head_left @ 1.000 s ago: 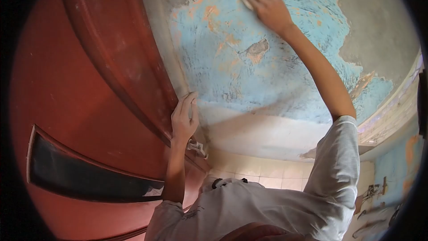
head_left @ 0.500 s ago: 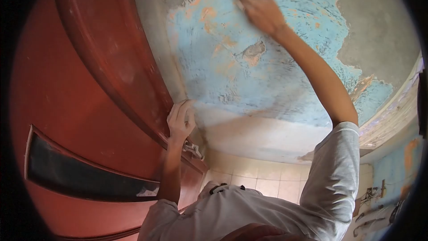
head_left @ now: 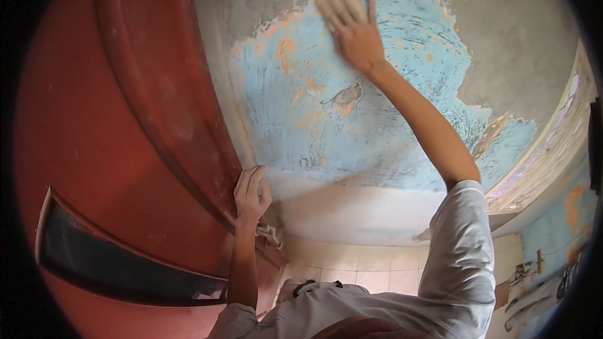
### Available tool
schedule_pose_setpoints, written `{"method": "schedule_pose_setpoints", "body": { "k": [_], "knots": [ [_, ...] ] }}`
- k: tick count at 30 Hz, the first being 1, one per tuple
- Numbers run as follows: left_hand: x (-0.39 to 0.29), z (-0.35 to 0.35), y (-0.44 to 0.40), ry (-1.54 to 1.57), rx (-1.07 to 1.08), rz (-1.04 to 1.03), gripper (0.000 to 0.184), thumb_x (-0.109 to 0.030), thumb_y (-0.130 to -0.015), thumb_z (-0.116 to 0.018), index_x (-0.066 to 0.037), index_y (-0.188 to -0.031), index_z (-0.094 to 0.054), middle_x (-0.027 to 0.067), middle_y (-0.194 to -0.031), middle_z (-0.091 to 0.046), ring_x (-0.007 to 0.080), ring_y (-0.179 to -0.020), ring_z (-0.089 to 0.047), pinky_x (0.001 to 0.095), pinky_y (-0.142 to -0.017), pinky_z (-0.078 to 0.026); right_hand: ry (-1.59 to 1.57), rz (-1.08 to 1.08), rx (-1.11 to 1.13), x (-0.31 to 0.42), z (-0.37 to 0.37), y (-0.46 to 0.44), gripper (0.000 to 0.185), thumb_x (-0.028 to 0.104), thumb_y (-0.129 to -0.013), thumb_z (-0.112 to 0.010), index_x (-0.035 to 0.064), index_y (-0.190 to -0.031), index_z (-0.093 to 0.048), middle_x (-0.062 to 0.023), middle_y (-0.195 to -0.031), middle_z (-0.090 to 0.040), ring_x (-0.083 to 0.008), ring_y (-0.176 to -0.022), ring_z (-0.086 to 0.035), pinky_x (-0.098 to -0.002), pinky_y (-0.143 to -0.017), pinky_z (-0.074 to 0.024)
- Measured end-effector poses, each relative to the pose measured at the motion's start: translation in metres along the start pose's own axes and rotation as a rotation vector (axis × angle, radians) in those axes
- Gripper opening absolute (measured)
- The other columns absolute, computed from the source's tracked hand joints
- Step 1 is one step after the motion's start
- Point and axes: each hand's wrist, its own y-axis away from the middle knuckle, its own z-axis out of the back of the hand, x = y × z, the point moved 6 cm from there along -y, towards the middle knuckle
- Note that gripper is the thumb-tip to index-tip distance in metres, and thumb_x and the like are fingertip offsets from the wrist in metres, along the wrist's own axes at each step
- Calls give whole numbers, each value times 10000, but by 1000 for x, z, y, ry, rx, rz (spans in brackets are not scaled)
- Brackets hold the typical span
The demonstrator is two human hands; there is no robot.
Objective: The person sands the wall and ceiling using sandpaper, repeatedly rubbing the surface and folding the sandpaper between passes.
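Note:
My right hand (head_left: 358,37) lies against the upper wall with fingers stretched out and thumb apart, over the worn light-blue paint (head_left: 289,107). Its fingers look pale and dusty; whatever may be under the palm is hidden. Lower down, my left hand (head_left: 252,196) has its bent fingers wrapped over the edge of the red door (head_left: 151,169). Just below that wrist a metal door latch (head_left: 270,235) sticks out. Orange patches and a small grey chipped hole (head_left: 347,97) show in the blue paint.
Bare grey plaster (head_left: 515,37) surrounds the blue area. A dark panel (head_left: 125,248) is set in the door at the left. Pale tiles (head_left: 370,270) line the lower wall. Clothes (head_left: 540,298) hang at the right, near a pale slatted window-like strip (head_left: 540,157).
The view has shifted, so the wall sits slightly lower and further left. My right hand has moved a little across the blue paint and is less blurred. My left hand stays at the door edge.

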Motion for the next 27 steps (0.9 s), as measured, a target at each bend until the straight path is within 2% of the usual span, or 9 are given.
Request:
{"method": "schedule_pose_setpoints", "body": {
  "k": [3,6,10,14,17,19,21,23,27],
  "knots": [
    [1,1,2,4,10,-4,290,148,-828,-614,59,-1094,-686,188,-1034,-701,358,-899,-697,416,-796,-578,-286,264,32,17,-14,19,720,203,-1014,-556,269,-1667,-259,50,-1724,-263,-197,-1577,-262,-721,-1231,-177],
    [4,-2,2,-2,20,1,335,143,-820,-611,53,-1132,-694,193,-1088,-708,358,-959,-707,418,-838,-584,-23,3,-46,-17,12,0,757,224,-989,-590,272,-1667,-256,51,-1725,-258,-192,-1579,-255,-729,-1230,-173],
    [-12,3,-14,-19,88,-49,417,121,-812,-605,32,-1207,-703,176,-1226,-711,349,-1054,-709,408,-896,-594,-87,264,76,26,-6,18,745,218,-964,-597,261,-1649,-307,-4,-1702,-316,-207,-1570,-286,-719,-1228,-178],
    [-12,-1,-12,-31,145,-90,455,112,-794,-602,21,-1227,-708,157,-1289,-705,335,-1058,-710,396,-901,-601,-17,57,28,-11,11,5,730,204,-966,-580,225,-1646,-314,-5,-1713,-292,-209,-1581,-261,-716,-1233,-163],
    [-9,-1,-9,15,129,-60,464,113,-783,-607,22,-1227,-708,159,-1281,-708,329,-1042,-712,397,-892,-601,-157,51,-37,5,-3,12,744,189,-953,-591,255,-1643,-323,5,-1712,-295,-199,-1572,-280,-719,-1224,-186],
    [-9,-1,-8,15,139,-60,468,113,-780,-608,20,-1227,-708,156,-1278,-710,329,-1036,-712,396,-884,-600,-303,222,-7,10,-15,19,748,178,-955,-592,266,-1646,-318,8,-1708,-303,-198,-1570,-284,-737,-1214,-185],
    [-8,-2,-10,20,141,-69,471,113,-777,-610,18,-1228,-708,153,-1275,-712,328,-1030,-712,394,-876,-600,23,266,75,-5,-3,4,730,199,-977,-587,232,-1651,-307,17,-1708,-302,-205,-1574,-275,-760,-1207,-159],
    [-8,-1,-9,11,136,-79,460,117,-798,-606,38,-1242,-693,169,-1261,-715,338,-1012,-717,390,-851,-595,49,74,-1,-14,2,-1,743,190,-966,-608,223,-1647,-312,27,-1707,-304,-204,-1574,-278,-757,-1210,-160],
    [-6,0,-8,18,73,-45,437,111,-847,-602,60,-1276,-663,188,-1242,-716,339,-988,-722,398,-833,-586,-345,249,-24,10,-19,14,771,157,-932,-640,283,-1632,-346,49,-1697,-322,-208,-1571,-284,-776,-1188,-202]
  ]
}}
